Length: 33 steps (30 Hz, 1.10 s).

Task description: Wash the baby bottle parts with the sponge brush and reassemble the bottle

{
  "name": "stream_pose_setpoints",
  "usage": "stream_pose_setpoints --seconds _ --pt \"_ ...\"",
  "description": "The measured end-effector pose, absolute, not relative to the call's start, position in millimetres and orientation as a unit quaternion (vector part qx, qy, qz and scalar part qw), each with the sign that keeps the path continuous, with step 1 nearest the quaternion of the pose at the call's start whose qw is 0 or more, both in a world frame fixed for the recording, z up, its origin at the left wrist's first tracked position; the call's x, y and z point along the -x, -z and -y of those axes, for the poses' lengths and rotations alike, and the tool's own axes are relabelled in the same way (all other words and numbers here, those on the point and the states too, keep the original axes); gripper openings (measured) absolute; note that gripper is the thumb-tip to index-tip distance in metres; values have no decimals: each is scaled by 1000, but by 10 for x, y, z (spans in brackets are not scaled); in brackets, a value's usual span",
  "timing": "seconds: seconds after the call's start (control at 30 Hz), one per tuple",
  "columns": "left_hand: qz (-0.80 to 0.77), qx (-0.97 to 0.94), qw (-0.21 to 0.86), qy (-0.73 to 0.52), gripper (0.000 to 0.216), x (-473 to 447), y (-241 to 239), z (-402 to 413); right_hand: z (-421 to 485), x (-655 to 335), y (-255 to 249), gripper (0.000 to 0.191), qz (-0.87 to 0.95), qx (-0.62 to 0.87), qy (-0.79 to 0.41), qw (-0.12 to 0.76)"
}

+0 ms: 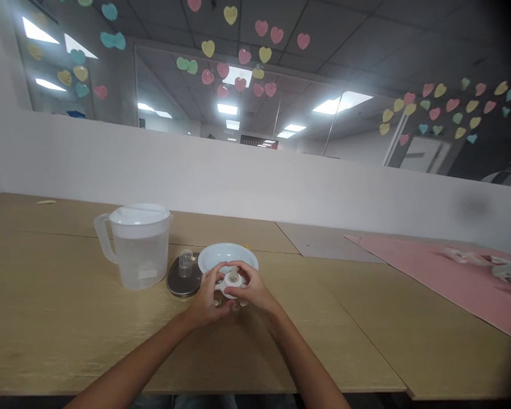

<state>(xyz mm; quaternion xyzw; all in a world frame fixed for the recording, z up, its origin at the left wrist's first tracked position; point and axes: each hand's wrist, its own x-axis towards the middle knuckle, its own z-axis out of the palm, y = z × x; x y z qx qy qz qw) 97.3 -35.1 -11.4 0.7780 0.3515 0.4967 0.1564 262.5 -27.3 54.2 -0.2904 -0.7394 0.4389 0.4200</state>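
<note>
Both my hands meet over the wooden table (68, 318) around a small white object with a teat-like top, apparently a baby bottle top (233, 279). My left hand (208, 298) curls round its left side. My right hand (252, 289) wraps its right side, fingers closed on it. Just behind them stands a white bowl (227, 255). To the left a round metal lid or dish (183, 279) carries a small clear cap (185, 260). A clear plastic jug (138, 245) with a white lid holds water at the left.
A white partition wall (255, 176) runs along the back of the table. A pink sheet (443, 278) with blurred white items (494, 267) lies at the right, beside a grey board (323, 241). The table's front edge is near my forearms.
</note>
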Motion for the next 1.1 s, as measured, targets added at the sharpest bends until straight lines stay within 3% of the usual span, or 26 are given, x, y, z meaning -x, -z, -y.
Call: stream_pose_setpoints --seconds 0.13,0.27,0.37,0.57,0.8,0.93,1.1 --pt "-295 -776 113 -545 74 -790 49 251 235 -2662 -542 56 747 300 -429 410" --pt "-426 -621 54 -656 60 -468 43 2 240 -2663 -543 58 760 307 -432 376" --pt "-535 -604 0 -590 46 -221 135 -194 250 -2658 -533 60 758 305 -446 366" --pt "-555 -723 -91 -402 49 -55 394 -385 235 -2661 -502 62 747 305 -462 369" --pt "-594 -703 -93 -380 42 -135 273 -276 248 -2661 -523 60 750 303 -452 377" --pt "-571 -684 -117 -439 36 -199 95 -185 226 -2653 -503 61 757 296 -432 390" --pt "-424 -579 -229 -658 42 -447 -220 20 173 -2641 -430 70 763 284 -344 468"
